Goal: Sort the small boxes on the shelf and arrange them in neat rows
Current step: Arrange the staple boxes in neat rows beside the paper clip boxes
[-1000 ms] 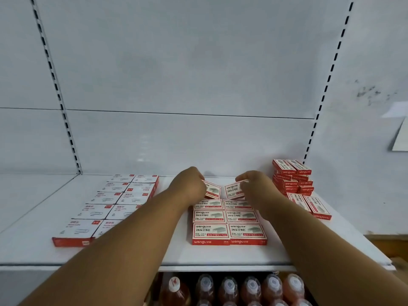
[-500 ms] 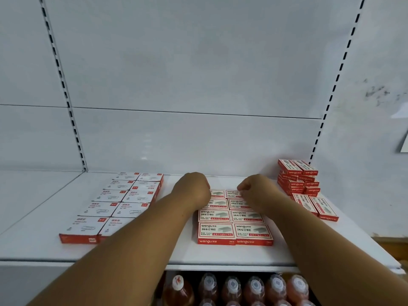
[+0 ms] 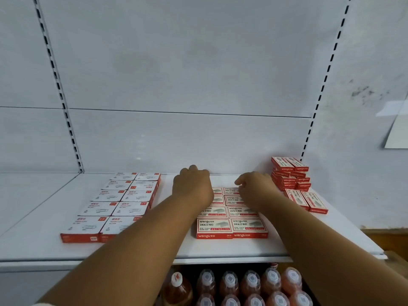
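Left hand and right hand, both curled, now press flat the previously tilted staple boxes.

Both bare forearms reach forward and slightly inward from the lower corners of the view, the left one from the lower left, the right one from the lower right. The left hand is turned back-up, its fingers curled under into a loose fist so that only the knuckles and the back show; what the fingertips do beneath cannot be seen. The right hand lies just beside it, a small gap between the two, also back-up, with its fingers bent and pointing toward the left hand. Both wrists are straight, in line with the forearms.
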The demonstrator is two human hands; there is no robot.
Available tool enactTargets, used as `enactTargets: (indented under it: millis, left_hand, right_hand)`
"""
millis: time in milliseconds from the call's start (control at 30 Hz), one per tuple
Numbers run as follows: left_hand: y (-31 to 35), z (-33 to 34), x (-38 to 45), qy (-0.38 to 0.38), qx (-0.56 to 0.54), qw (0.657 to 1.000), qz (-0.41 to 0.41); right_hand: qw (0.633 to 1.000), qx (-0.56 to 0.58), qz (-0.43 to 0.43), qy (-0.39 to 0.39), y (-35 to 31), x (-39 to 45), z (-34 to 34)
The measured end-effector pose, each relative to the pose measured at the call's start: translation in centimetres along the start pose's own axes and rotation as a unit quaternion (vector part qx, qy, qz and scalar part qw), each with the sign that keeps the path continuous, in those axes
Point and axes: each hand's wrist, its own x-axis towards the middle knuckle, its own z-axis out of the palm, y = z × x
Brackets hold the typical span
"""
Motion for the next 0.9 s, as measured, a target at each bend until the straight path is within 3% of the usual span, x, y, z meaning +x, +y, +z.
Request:
enactTargets:
  millis: [133,300,433,600,900]
  left_hand:
    - [2.1,-1.1,-0.4,0.033,-0.024,0.998,0.037]
    - [6.4,-1.8,-0.4,0.013,-0.077,0.993,0.091]
    - [10.2,-1.7,-0.3,-0.009,-0.07,0.991,0.112]
    - [15.4,-0.1,0.1,-0.102,-0.058,0.987,0.109]
    - [20.9,2.8,0.3,-0.123,-0.071,0.989,0.039]
  right_hand:
    - [0.996,0.006,-0.015,0.083,1.1,-1.2,-1.0]
    - [0.994,0.009,-0.025,0.107,4.3,-2.6,-4.0]
    - [0.996,-0.013,-0.003,0.092,8.1,-3.2,-5.3]
    - [0.997,-0.075,0.024,0.022,12.5,-3.7,-7.2]
    - [0.998,0.048,-0.001,-0.042,16.3,-4.0,-7.9]
